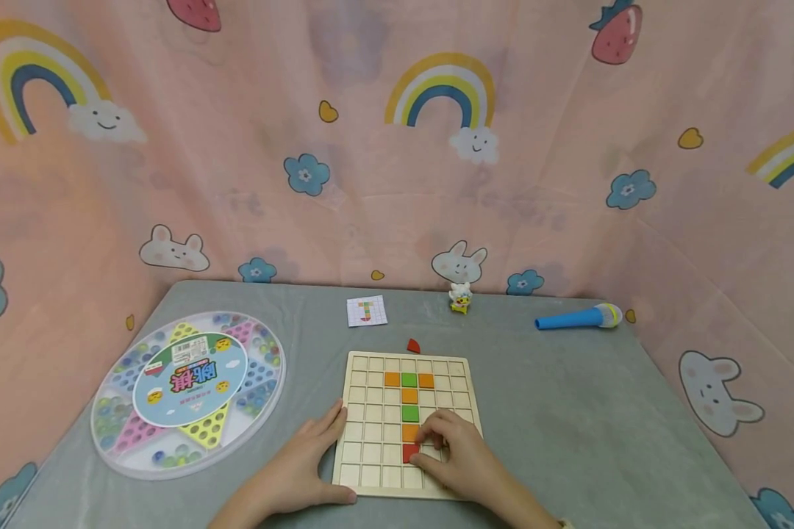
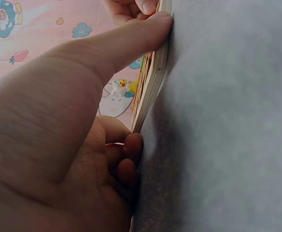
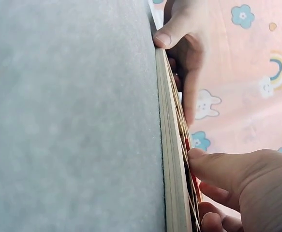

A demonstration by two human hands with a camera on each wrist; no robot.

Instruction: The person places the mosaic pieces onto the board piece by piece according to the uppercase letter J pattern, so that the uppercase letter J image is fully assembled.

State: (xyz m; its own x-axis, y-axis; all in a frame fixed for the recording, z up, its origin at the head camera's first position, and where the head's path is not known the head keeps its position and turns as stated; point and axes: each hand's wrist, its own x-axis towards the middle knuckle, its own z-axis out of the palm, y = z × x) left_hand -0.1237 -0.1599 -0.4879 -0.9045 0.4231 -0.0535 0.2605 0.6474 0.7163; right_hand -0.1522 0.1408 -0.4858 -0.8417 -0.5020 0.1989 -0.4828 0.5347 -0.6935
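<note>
A pale wooden grid board (image 1: 369, 448) lies on the table, bearing orange and green square tiles in a T-like layout. My left hand (image 1: 304, 459) holds the board's near left corner, thumb at the front edge and fingers along the left side. Over the lower middle cells, my right hand (image 1: 459, 459) pinches a red tile (image 1: 409, 453) between thumb and bent fingers, at the foot of the column. In the right wrist view the thumb touches this red tile's edge; most of it is hidden. A red rounded piece (image 1: 413, 345) lies just beyond the board's far edge.
A round Chinese checkers set (image 1: 274, 397) with marbles lies at the left. Behind the board are a pattern card (image 1: 367, 311) and a small figurine (image 1: 459, 297). A blue toy microphone (image 1: 577, 318) lies back right. A pink printed curtain (image 1: 384, 206) surrounds the table.
</note>
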